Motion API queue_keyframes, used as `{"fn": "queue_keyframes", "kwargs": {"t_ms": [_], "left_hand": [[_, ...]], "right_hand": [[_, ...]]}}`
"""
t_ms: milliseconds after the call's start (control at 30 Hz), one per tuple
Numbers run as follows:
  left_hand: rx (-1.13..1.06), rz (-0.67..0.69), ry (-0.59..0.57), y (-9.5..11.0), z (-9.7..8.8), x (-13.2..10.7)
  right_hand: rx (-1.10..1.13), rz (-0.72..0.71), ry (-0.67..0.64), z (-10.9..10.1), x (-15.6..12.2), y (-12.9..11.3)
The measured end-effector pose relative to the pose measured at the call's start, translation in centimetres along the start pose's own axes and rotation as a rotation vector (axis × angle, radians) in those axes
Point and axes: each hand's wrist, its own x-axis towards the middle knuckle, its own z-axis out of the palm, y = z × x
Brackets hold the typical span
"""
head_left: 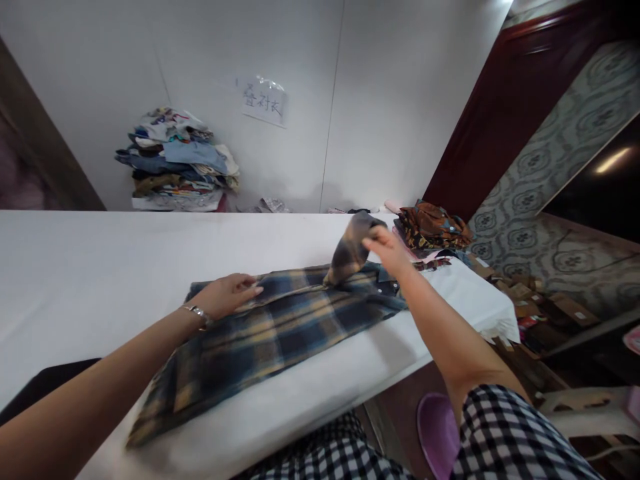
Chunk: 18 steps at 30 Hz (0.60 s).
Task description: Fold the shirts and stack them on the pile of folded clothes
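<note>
A dark blue and tan plaid shirt (300, 327) lies lengthwise on the white table, its collar end toward the right. My right hand (387, 248) is closed on the shirt's sleeve (350, 250) and holds it up above the shirt body; the sleeve is slightly blurred. On the shirt's far edge, toward the left, rests my left hand (227, 295), with thumb and fingers apart and touching the cloth. A metal watch or bracelet (200, 316) circles the left wrist. The shirt's buttons show near its collar.
A tall pile of clothes (180, 160) stands at the table's back left. Folded patterned garments (433, 227) are stacked at the back right. The white table (90, 267) ends at the right, near cardboard boxes (570, 310). A purple basin (437, 433) sits below the front edge.
</note>
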Motion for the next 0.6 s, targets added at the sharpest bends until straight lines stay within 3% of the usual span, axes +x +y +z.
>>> {"fn": "queue_keyframes", "kwargs": {"t_ms": [67, 133, 167, 233, 400, 500, 600], "left_hand": [[-0.346, 0.012, -0.006, 2.0, 0.8, -0.2], [-0.641, -0.005, -0.082, 3.3, 2.1, -0.7], [-0.742, -0.044, -0.119, 3.6, 2.9, -1.0], [-0.894, -0.144, -0.142, 3.6, 4.2, -1.8], [-1.115, -0.234, -0.029, 3.1, 5.2, -3.2], [-1.116, -0.224, 0.030, 3.4, 4.5, -3.6], [-1.091, -0.237, 0.112, 3.6, 4.0, -4.0]], "right_hand": [[-0.166, -0.072, -0.386, 3.1, -1.3, -1.6], [-0.259, -0.170, -0.590, 5.4, -2.4, -2.1], [-0.287, -0.188, -0.614, 5.9, -2.9, -1.7], [-0.324, -0.124, -0.530, 5.7, -3.3, 0.0], [-0.574, 0.253, -0.150, 0.2, -2.3, 6.6], [-0.732, 0.269, -0.240, -1.9, -1.7, 9.6], [-0.812, 0.212, -0.450, -1.6, -1.3, 11.7]]}}
